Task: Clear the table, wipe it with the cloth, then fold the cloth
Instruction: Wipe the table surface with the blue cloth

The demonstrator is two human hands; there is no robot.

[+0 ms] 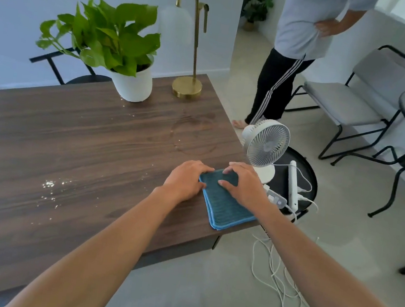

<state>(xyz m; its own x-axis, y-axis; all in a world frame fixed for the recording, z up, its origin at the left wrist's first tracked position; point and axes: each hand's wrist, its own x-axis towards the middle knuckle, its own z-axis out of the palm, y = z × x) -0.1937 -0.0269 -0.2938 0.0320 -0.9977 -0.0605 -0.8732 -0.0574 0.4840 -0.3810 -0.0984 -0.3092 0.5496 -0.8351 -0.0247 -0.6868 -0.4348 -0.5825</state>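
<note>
Blue cloth [228, 203] folded into a compact rectangle, lying at the right-hand near corner of the desk [81, 136], its lower edge just at the desk's rim. Left hand [186, 178] spread flat on the cloth's left far corner, fingers curled lightly over the edge; right hand [242, 183] pressed palm-down on the far right part, fingers extended. Neither clenched nor gripping: both open and pressing, most likely to flatten the fold and square the layers so the stack keeps its shape. Stacked lighter-blue edges visible along the near side, suggesting several layers already made.

Placement at the corner probably for reach, right in front of the body. Potted plant [130, 83] and brass lamp [186, 87] standing together at the far edge, well apart from the cloth. Streaks and small bright droplets [48, 185] showing across the wood, left of the cloth. White fan [266, 143] and a power strip [292, 184] set off the desk on a round black stool [308, 173] just beside the corner, cables trailing to the floor. Judged stage: last step, folding nearly finished. Another person [296, 49] standing beyond, away from the desk.
</note>
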